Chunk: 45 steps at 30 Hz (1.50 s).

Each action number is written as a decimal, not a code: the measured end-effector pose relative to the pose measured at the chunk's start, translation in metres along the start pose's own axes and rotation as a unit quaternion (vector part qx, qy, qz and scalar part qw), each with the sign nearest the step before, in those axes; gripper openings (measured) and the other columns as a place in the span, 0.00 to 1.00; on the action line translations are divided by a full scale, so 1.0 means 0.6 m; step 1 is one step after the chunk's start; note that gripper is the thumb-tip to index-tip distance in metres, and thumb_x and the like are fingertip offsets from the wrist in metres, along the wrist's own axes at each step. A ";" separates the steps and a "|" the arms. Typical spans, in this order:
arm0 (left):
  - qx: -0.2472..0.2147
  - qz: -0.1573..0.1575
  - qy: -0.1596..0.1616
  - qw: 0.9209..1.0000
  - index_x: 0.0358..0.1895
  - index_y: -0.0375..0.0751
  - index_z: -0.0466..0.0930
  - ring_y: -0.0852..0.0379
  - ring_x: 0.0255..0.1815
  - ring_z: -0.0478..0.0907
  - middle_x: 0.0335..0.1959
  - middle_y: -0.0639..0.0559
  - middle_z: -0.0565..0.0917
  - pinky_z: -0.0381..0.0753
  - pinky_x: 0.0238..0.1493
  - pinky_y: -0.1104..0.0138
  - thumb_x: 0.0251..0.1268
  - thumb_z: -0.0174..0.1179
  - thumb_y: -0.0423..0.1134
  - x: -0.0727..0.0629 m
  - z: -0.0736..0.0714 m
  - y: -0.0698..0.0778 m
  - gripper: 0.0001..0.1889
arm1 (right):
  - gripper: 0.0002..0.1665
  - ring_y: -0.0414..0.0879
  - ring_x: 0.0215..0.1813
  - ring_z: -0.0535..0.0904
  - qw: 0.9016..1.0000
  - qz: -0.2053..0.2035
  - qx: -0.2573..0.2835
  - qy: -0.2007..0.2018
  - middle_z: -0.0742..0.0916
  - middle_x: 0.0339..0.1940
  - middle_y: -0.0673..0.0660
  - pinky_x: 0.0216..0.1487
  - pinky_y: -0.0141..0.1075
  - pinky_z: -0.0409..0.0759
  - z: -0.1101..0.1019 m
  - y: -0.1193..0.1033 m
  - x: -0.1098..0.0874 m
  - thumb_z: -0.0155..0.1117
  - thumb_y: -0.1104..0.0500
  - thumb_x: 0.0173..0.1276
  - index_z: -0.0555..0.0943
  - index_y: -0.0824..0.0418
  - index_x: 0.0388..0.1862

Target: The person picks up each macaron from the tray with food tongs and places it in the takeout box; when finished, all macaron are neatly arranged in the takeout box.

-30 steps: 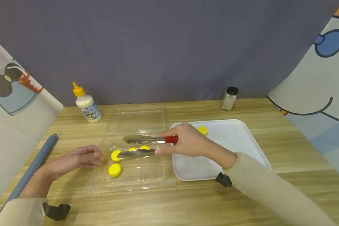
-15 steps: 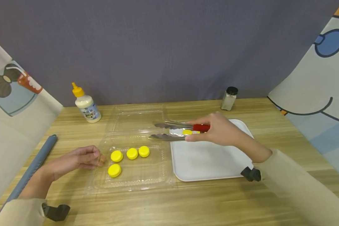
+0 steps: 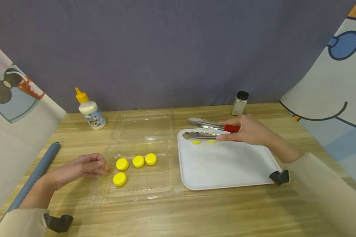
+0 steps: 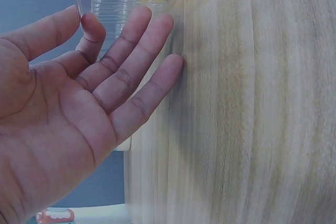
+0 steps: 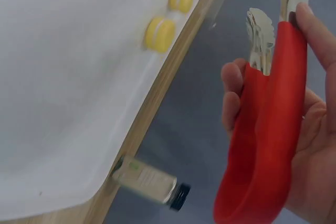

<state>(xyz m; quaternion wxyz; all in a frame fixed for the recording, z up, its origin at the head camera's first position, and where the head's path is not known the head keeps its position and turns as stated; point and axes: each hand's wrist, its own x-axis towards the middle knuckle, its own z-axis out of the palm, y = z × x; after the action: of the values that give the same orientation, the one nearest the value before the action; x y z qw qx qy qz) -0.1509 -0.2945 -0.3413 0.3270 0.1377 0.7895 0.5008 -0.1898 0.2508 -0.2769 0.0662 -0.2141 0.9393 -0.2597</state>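
Note:
My right hand holds metal tongs with red handles over the back of a white tray. The tongs' ends are spread, with nothing between them. Beneath them on the tray lie two yellow macarons, partly hidden in the head view. To the left, a clear plastic clamshell container lies with its lid folded back, and several yellow macarons sit in its base. My left hand pinches the container's left edge between thumb and forefinger; the other fingers extend loosely.
A squeeze bottle with a yellow nozzle stands at the back left. Behind the tray is a small glass jar with a black lid. A grey-blue rod lies along the table's left side. A dark cloth wall closes off the back.
My right hand has carried the tongs from over the container rightward to over the tray, uncovering the macarons in the container. The left hand stays at the container's edge.

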 end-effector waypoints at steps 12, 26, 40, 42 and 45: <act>0.000 -0.003 0.001 1.000 0.53 0.32 0.68 0.53 0.57 0.79 0.54 0.42 0.76 0.81 0.56 0.66 0.85 0.44 0.43 0.000 0.002 0.003 0.14 | 0.43 0.43 0.23 0.58 0.998 0.056 -0.035 -0.001 0.72 0.19 0.50 0.25 0.35 0.58 -0.014 0.072 -0.011 0.76 0.38 0.61 0.79 0.62 0.67; 0.000 -0.007 0.001 1.000 0.54 0.32 0.68 0.53 0.57 0.79 0.54 0.42 0.76 0.81 0.56 0.65 0.85 0.44 0.43 -0.001 0.002 0.003 0.15 | 0.44 0.44 0.24 0.60 0.996 0.093 -0.007 -0.009 0.68 0.20 0.48 0.22 0.34 0.61 0.001 0.120 -0.021 0.78 0.38 0.58 0.80 0.66 0.64; -0.005 -0.008 -0.004 1.000 0.52 0.33 0.68 0.52 0.58 0.79 0.53 0.42 0.75 0.81 0.57 0.65 0.86 0.43 0.43 0.001 0.000 0.001 0.14 | 0.39 0.46 0.28 0.62 0.996 0.076 -0.033 0.007 0.62 0.16 0.45 0.26 0.34 0.59 0.024 0.126 -0.006 0.78 0.38 0.58 0.84 0.63 0.60; -0.004 -0.007 -0.004 1.000 0.52 0.33 0.68 0.52 0.58 0.79 0.53 0.42 0.76 0.81 0.57 0.65 0.85 0.43 0.43 0.001 0.000 0.000 0.14 | 0.39 0.45 0.26 0.62 0.997 0.075 -0.033 0.015 0.62 0.15 0.45 0.25 0.33 0.58 0.027 0.126 -0.005 0.78 0.38 0.58 0.85 0.63 0.59; -0.002 -0.004 -0.004 1.000 0.52 0.32 0.68 0.53 0.57 0.79 0.53 0.42 0.76 0.81 0.56 0.66 0.85 0.43 0.43 0.001 -0.001 0.000 0.14 | 0.37 0.42 0.21 0.58 0.997 0.070 -0.021 0.026 0.59 0.13 0.44 0.22 0.32 0.57 0.031 0.127 -0.005 0.79 0.40 0.58 0.86 0.63 0.57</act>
<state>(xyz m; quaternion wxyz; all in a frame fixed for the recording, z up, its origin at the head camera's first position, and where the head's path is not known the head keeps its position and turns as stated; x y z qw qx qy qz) -0.1517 -0.2948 -0.3416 0.3324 0.1364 0.7876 0.5006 -0.2106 0.3025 -0.3320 0.0558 -0.1422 0.9586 -0.2402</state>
